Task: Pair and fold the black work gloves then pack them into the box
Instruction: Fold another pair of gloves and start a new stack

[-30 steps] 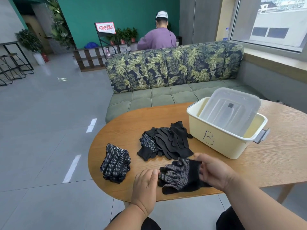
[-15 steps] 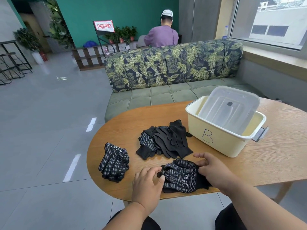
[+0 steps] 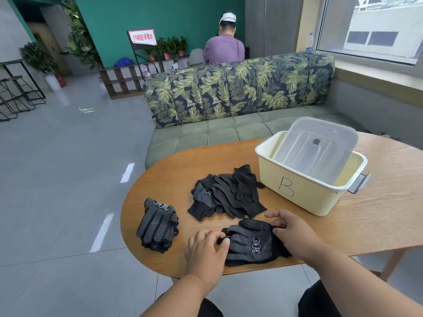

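Gloves [image 3: 250, 242], a black dotted pair stacked flat, are lying at the near edge of the wooden surface [image 3: 377, 216], an oval top standing on a grey tiled floor [image 3: 57, 202]. A green bench seat with a leaf-print back [image 3: 238, 92] is running along the far side, a green wall is rising behind it, and a window is sitting at the far right. A person in a purple top [image 3: 220, 50] is sitting beyond the bench, back turned.

The left hand [image 3: 206, 252] is resting at the left end of the pair, its curled fingers pressing on the glove fingertips. The right hand [image 3: 289, 232] is lying over the cuff end on the right, its thumb and forefinger pinching the fabric edge. So each grip is closing on one end of the pair.

Just beyond the hands, a loose heap of black gloves [image 3: 226, 195] is lying mid-surface, between the held pair and the box. To the left, well apart, a folded dotted pair [image 3: 158, 225] is sitting near the edge. At the far right, the cream box [image 3: 304, 191] marked B is standing with a clear lid [image 3: 315, 149] leaning tilted inside it, covering much of the opening.
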A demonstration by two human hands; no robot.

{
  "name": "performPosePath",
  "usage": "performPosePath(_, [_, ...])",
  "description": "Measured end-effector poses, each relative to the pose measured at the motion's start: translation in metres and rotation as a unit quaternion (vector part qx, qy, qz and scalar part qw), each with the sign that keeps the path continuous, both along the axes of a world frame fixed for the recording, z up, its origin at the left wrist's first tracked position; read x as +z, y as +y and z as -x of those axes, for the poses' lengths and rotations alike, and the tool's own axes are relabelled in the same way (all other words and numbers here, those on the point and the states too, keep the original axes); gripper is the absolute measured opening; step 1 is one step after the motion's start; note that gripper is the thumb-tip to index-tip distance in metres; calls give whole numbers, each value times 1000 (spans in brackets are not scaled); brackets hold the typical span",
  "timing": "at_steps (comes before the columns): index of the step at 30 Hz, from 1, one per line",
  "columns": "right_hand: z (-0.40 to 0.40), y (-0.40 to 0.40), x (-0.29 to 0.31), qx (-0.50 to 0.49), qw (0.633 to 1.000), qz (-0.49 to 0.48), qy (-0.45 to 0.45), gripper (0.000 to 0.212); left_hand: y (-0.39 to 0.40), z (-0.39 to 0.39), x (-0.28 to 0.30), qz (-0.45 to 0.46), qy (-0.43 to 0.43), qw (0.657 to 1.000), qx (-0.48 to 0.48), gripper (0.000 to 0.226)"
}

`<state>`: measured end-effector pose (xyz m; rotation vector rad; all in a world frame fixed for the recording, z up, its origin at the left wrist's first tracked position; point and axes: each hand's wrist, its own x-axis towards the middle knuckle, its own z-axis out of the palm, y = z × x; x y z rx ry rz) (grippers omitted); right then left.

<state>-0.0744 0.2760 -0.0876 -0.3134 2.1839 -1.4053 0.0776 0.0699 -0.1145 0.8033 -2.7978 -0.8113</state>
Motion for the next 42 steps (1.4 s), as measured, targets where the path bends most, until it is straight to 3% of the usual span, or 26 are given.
performPosePath(7, [0, 1, -5, -5, 999, -14, 33, 42, -5, -2, -9, -2, 34, 999, 5, 30])
performPosePath(14, [-4, 0, -7, -21, 990, -40, 135, 32, -3, -4, -13, 12, 66, 997, 35, 25])
performPosePath(17, [-5, 6, -7, -12, 983, -67, 173, 37, -3, -3, -16, 25, 70, 996, 39, 15])
performPosePath(21, [-6, 14, -3, 22, 973, -100, 206, 44, -4, -5, -21, 32, 87, 995, 28, 23])
performPosePath(26, [-9, 21, -4, 21, 965, -155, 211, 50, -5, -9, -26, 62, 72, 995, -15, 37])
performPosePath(30, [-4, 22, -10, 24, 965, -166, 203, 48, -3, -12, -25, 72, 69, 995, -25, 29])
performPosePath(38, [4, 19, -6, -2, 973, -136, 187, 34, 0, -19, -24, 102, 73, 990, -67, 47])
performPosePath(42, [5, 22, -4, 22, 958, -205, 201, 12, -4, -18, -27, 90, 81, 991, -55, 47])
